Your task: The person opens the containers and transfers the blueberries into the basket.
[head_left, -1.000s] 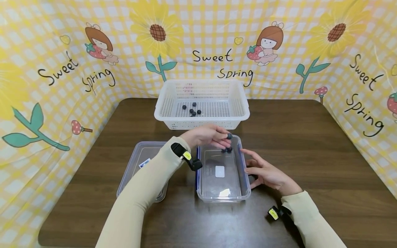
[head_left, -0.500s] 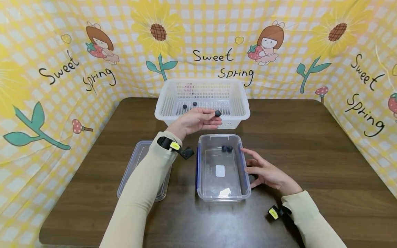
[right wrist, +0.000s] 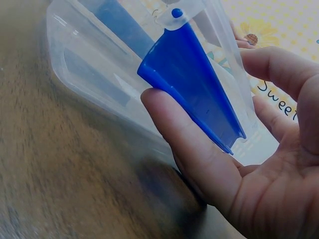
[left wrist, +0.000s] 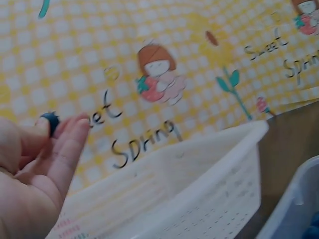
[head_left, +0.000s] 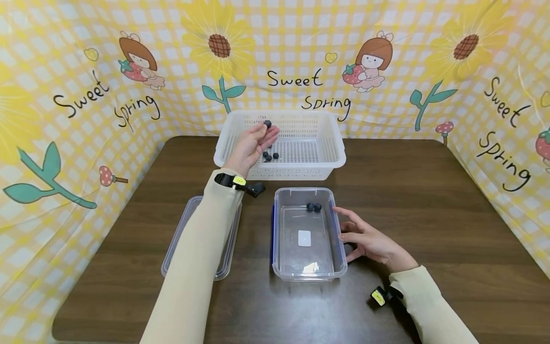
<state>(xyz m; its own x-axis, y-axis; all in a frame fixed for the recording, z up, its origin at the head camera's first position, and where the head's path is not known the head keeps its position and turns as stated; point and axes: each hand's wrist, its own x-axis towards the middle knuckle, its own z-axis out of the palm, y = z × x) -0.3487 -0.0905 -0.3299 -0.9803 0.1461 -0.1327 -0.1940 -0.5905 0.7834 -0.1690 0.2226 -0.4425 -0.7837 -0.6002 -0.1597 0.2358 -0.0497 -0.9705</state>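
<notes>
My left hand (head_left: 251,145) pinches a blueberry (head_left: 268,123) between thumb and fingertips, raised over the left part of a white perforated basket (head_left: 296,173). The blueberry's crown shows in the left wrist view. Below the hand, several loose blueberries (head_left: 268,157) lie on the basket floor, partly hidden by the fingers. Nearer to me is a clear plastic container (head_left: 310,275) with two blueberries (head_left: 313,207) at its far end. My right hand (head_left: 371,243) rests spread against the container's right side, its thumb touching the blue latch (right wrist: 192,89).
A clear lid (head_left: 223,267) lies left of the container, partly covered by my left sleeve (head_left: 189,267). A yellow checked cloth (head_left: 296,28) hangs behind and at both sides of the brown wooden table (head_left: 429,191).
My left hand has moved from above the container's far end, up and left over the basket, still pinching the blueberry. The right hand and the container stay in place.
</notes>
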